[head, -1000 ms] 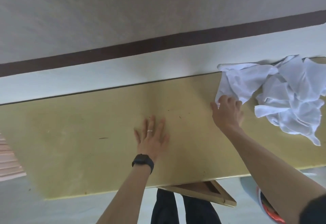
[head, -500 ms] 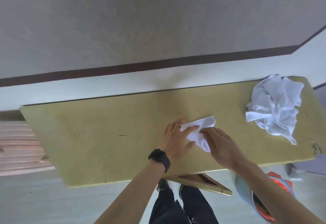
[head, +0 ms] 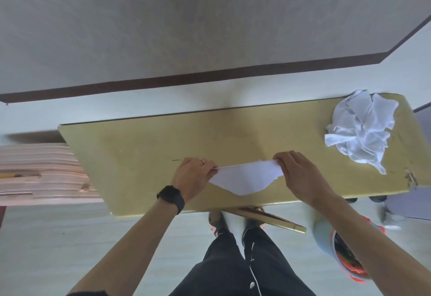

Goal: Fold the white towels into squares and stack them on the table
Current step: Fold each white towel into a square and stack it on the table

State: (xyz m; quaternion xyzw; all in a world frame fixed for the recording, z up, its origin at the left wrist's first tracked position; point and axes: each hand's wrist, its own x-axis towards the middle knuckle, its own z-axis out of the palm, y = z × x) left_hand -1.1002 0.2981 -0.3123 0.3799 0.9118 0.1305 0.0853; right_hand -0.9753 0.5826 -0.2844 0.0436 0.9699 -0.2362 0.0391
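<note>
White towel (head: pixel 245 180), held stretched between two hands just above the near edge of a long yellow table (head: pixel 140 151), about midway along it. The left hand (head: pixel 193 177) pinches the towel's left corner between curled fingers and thumb, and the right hand (head: pixel 300 174) pinches the right corner the same way. The top edge is pulled taut. The rest sags toward the person in a rounded point; whether it touches the tabletop cannot be told. The left hand wears a ring (head: pixel 203 161), its wrist a black watch (head: pixel 171 199). At the table's far right corner lies a crumpled pile of white towels (head: pixel 361 130), well apart from the hands. Beside the table's left end sits a stack of pale pink boards (head: pixel 39 172). On the floor, lower right, stands a pale bucket (head: pixel 326 237).
</note>
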